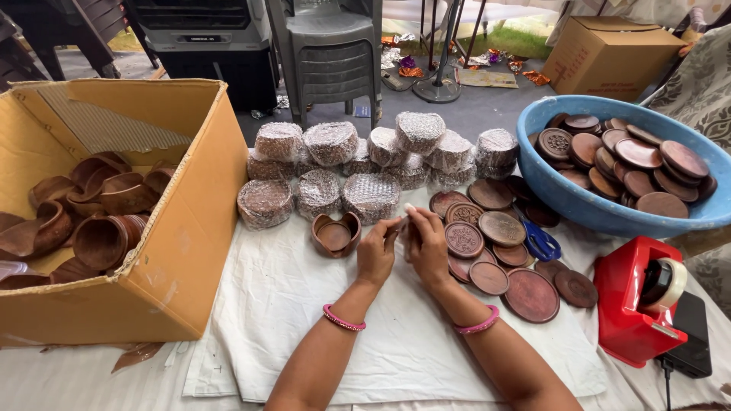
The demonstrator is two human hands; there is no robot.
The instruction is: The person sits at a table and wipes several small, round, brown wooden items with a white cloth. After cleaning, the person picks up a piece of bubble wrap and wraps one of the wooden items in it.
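My left hand [377, 251] and my right hand [426, 242] meet above the white cloth [304, 320], fingers pinched together on a small pale piece, possibly tape, near the fingertips. Both wrists wear pink bangles. Just left of my left hand sits a brown wooden coaster holder [335, 234] with a round coaster in it. To the right of my right hand lie several carved round wooden coasters [499, 228], loose on the cloth. A blue pair of scissors [542, 242] lies among them.
Several bubble-wrapped bundles [369, 194] are stacked behind the hands. A cardboard box [183, 228] of wooden holders stands at left. A blue tub [579, 202] of coasters and a red tape dispenser [632, 297] sit at right. Grey chairs, a fan base and another cardboard box stand beyond.
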